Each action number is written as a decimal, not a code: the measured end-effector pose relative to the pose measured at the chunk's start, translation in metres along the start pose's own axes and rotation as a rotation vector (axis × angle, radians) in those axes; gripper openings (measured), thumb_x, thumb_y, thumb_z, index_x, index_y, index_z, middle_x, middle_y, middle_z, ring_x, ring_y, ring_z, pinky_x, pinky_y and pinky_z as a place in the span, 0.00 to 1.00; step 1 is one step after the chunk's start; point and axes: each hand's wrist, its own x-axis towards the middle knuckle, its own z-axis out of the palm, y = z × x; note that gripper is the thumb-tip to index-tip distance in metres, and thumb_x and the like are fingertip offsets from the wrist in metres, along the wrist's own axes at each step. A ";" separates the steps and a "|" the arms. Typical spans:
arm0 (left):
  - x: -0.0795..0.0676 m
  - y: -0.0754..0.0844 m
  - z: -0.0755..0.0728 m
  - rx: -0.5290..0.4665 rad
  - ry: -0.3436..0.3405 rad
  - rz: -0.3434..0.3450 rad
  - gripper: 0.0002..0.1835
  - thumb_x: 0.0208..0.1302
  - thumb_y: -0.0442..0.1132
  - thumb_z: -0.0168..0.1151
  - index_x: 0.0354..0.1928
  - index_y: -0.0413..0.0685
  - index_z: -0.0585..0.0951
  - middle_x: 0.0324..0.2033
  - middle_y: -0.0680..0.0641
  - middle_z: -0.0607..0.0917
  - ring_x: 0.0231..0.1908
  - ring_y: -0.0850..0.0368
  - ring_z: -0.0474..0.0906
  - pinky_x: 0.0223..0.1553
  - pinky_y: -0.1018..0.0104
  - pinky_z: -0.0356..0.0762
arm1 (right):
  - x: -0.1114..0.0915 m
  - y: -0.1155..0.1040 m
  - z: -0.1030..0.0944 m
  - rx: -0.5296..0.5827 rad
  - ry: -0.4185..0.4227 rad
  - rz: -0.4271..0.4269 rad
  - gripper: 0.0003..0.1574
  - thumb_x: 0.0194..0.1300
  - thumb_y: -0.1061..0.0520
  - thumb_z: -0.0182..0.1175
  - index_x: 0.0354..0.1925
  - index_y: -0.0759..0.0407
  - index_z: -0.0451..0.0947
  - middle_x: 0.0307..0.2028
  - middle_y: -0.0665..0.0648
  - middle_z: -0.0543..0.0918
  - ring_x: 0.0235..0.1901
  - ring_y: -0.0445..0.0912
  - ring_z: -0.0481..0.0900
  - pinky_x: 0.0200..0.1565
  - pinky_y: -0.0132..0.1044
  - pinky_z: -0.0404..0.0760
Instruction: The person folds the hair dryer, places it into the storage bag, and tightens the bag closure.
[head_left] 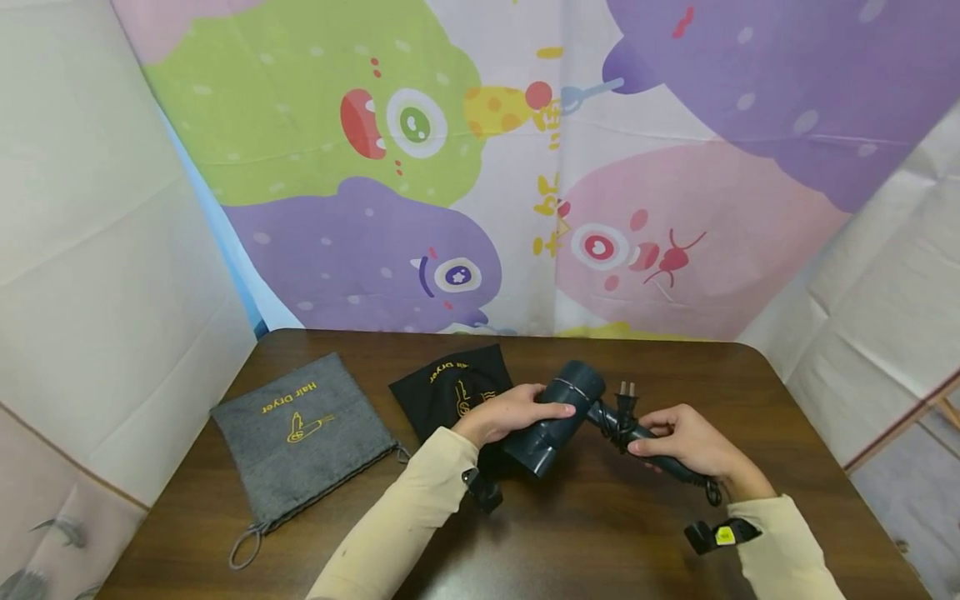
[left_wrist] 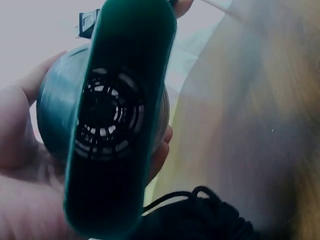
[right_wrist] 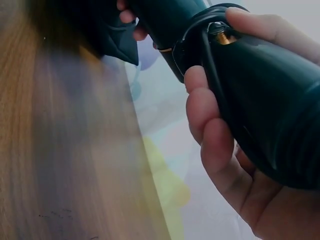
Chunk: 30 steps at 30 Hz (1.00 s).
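Observation:
A dark hair dryer (head_left: 561,427) is held above the table between both hands. My left hand (head_left: 498,415) grips its barrel, with the thumb across the top. In the left wrist view the dryer's flat nozzle (left_wrist: 112,200) faces the camera, and a ringed grille shows through its slot. The right hand (head_left: 693,446) holds the handle (right_wrist: 270,95), its fingers curled round it in the right wrist view. A black power cord (head_left: 617,427) is wound about the handle near the barrel, and its two-pin plug (head_left: 627,398) sticks up.
Left on the brown table (head_left: 600,542) lies a grey drawstring pouch (head_left: 330,458) printed "Hair Dryer". A black pouch (head_left: 420,400) with similar yellow print lies behind my left hand, partly covered by it. A cartoon-printed curtain (head_left: 517,167) hangs beyond the table's far edge.

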 end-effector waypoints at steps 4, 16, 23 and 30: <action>-0.002 0.000 0.005 -0.004 0.014 0.005 0.37 0.62 0.51 0.64 0.65 0.36 0.66 0.42 0.42 0.83 0.36 0.52 0.81 0.39 0.59 0.81 | -0.001 -0.001 0.002 -0.022 0.009 -0.013 0.24 0.59 0.54 0.68 0.45 0.73 0.80 0.25 0.59 0.84 0.22 0.44 0.82 0.26 0.38 0.82; -0.014 0.000 0.013 0.015 0.202 0.026 0.38 0.58 0.54 0.67 0.64 0.39 0.68 0.45 0.42 0.82 0.38 0.51 0.81 0.39 0.58 0.80 | 0.000 -0.007 0.017 0.011 0.112 0.006 0.31 0.57 0.53 0.70 0.49 0.76 0.77 0.28 0.59 0.87 0.26 0.45 0.84 0.29 0.36 0.82; -0.023 0.002 0.013 0.010 0.283 0.050 0.40 0.57 0.55 0.68 0.65 0.39 0.67 0.48 0.40 0.81 0.39 0.51 0.82 0.40 0.58 0.80 | 0.000 -0.014 0.029 0.034 0.193 0.013 0.30 0.56 0.53 0.71 0.50 0.74 0.79 0.30 0.60 0.87 0.26 0.44 0.84 0.30 0.34 0.81; -0.032 -0.001 0.016 -0.017 0.342 0.064 0.40 0.57 0.54 0.68 0.66 0.40 0.67 0.49 0.39 0.81 0.39 0.51 0.81 0.40 0.57 0.80 | -0.001 -0.017 0.041 0.052 0.235 0.031 0.30 0.56 0.52 0.72 0.49 0.72 0.80 0.29 0.59 0.88 0.27 0.46 0.85 0.31 0.34 0.81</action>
